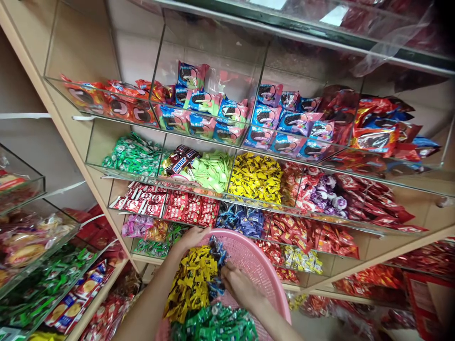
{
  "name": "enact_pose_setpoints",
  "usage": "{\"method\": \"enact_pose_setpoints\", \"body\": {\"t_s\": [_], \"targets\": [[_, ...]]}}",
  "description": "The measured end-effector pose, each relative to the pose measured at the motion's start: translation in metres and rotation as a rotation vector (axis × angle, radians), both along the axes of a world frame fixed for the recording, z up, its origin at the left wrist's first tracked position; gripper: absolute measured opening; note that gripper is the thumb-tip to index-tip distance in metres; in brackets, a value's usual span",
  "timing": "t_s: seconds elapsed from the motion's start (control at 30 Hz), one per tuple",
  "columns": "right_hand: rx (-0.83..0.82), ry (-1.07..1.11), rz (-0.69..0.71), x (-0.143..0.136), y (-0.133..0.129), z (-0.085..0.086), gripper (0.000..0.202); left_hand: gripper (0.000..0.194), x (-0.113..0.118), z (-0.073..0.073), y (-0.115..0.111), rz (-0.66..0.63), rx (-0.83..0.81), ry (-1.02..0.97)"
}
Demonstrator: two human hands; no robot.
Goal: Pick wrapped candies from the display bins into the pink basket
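Observation:
A pink plastic basket (254, 251) is below the shelves. It holds yellow-wrapped candies (192, 279), green-wrapped candies (216, 324) and a few dark blue-wrapped candies (218, 251). My left hand (192, 239) grips the basket's far rim on the left, its fingertips partly hidden. Inside the basket is my right hand (238, 282), fingers curled against the blue-wrapped candies beside the yellow pile. Just beyond the rim, a shelf bin holds more blue-wrapped candies (241, 220).
Clear-fronted shelf bins rise ahead, with yellow candies (256, 180), green candies (133, 156), Snickers bars (181, 160) and blue-pink cookie packs (263, 116). Another shelf with clear bins (42, 227) stands at the left. A red box (428, 303) is at the lower right.

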State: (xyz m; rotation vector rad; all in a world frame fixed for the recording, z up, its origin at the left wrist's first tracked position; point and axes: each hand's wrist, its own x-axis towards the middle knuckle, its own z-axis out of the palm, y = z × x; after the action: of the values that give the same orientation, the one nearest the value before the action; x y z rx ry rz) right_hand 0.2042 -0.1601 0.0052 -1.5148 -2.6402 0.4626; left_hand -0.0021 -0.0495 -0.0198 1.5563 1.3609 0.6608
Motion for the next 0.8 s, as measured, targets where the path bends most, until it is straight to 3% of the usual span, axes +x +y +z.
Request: {"method": "enact_pose_setpoints", "body": {"t_s": [0.3, 0.47, 0.8], "targets": [[-0.026, 0.201, -0.027, -0.011, 0.005, -0.011, 0.019, 0.064, -0.002, -0.001, 0.001, 0.007, 0.004, 0.059], [-0.119, 0.300, -0.028, -0.007, 0.002, -0.018, 0.014, 0.062, -0.001, -0.001, 0.001, 0.009, 0.025, 0.053], [-0.185, 0.248, -0.166, -0.001, 0.003, -0.024, 0.016, 0.059, 0.001, -0.002, -0.001, 0.020, 0.051, 0.004]]}}
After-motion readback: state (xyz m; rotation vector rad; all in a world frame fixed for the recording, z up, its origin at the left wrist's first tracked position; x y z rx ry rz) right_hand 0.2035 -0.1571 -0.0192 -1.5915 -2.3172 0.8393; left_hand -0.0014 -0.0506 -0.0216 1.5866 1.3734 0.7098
